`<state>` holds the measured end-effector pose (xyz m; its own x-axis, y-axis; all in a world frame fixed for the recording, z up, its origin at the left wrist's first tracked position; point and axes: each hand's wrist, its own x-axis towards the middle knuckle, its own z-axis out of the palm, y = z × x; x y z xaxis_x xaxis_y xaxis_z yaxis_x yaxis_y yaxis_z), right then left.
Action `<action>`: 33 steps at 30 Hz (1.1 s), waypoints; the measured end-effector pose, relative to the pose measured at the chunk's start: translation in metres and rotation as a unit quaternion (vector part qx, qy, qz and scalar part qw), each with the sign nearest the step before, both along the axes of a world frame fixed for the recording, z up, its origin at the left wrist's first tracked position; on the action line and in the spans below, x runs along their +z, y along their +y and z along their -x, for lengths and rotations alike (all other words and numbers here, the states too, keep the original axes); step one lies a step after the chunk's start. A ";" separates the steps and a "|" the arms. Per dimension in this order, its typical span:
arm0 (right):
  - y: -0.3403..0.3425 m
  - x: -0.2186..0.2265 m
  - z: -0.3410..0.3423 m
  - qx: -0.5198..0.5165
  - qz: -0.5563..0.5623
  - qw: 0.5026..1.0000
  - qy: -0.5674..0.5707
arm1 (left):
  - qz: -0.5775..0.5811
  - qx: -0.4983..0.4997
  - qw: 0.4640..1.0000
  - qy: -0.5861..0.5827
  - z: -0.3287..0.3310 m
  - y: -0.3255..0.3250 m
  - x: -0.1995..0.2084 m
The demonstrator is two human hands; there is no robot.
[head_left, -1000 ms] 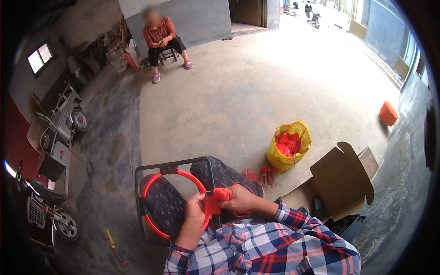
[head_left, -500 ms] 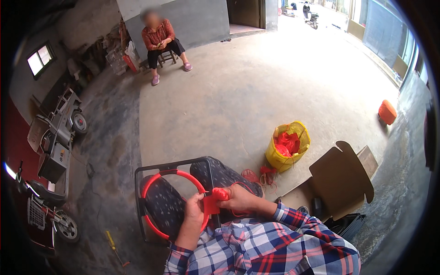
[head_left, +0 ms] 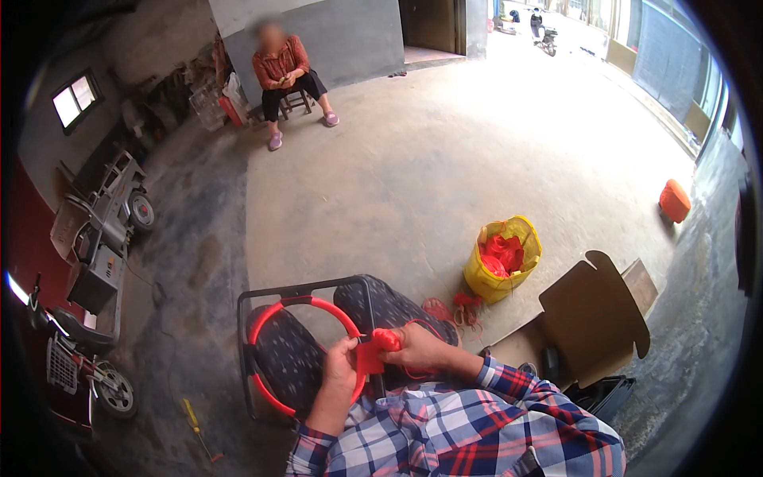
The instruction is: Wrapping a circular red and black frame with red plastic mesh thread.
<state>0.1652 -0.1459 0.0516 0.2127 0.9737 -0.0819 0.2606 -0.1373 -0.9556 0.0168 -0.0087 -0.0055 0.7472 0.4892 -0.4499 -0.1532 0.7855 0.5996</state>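
On my lap rests a black rectangular frame point(head_left: 242, 350) with a red-wrapped ring point(head_left: 339, 316) fixed inside it. My left hand point(head_left: 340, 367) is closed on the ring's right side, thumb up against a flat red strip point(head_left: 368, 360). Just right of it, my right hand point(head_left: 420, 348) is closed round a bunched roll of shiny red strip point(head_left: 387, 340), which touches the flat part. The fingertips of both hands are partly hidden. A thin red strand trails beside my right hand.
A yellow bucket-shaped bag point(head_left: 481, 282) of red material stands ahead right, near an open cardboard box point(head_left: 592, 310). A yellow-handled tool point(head_left: 191, 416) lies on the floor at left, by a parked bike point(head_left: 115, 389). A person point(head_left: 282, 67) sits far back.
The whole view has shifted slightly, so things sit a little lower and further right. Both hands keep nearly the same hold on the ring and the red strip.
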 end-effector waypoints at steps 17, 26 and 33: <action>0.000 0.001 0.000 0.006 0.017 1.000 0.015 | 0.009 0.003 1.000 -0.003 0.001 0.000 -0.001; -0.002 0.004 0.001 -0.007 0.010 1.000 0.012 | 0.017 -0.002 1.000 -0.003 0.000 0.002 -0.007; 0.001 -0.008 0.003 -0.001 -0.011 1.000 0.013 | -0.003 0.015 1.000 0.015 0.003 -0.001 0.001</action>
<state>0.1624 -0.1447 0.0441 0.2134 0.9748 -0.0651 0.2360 -0.1161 -0.9648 0.0142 -0.0093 -0.0041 0.7186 0.5138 -0.4687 -0.1587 0.7772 0.6089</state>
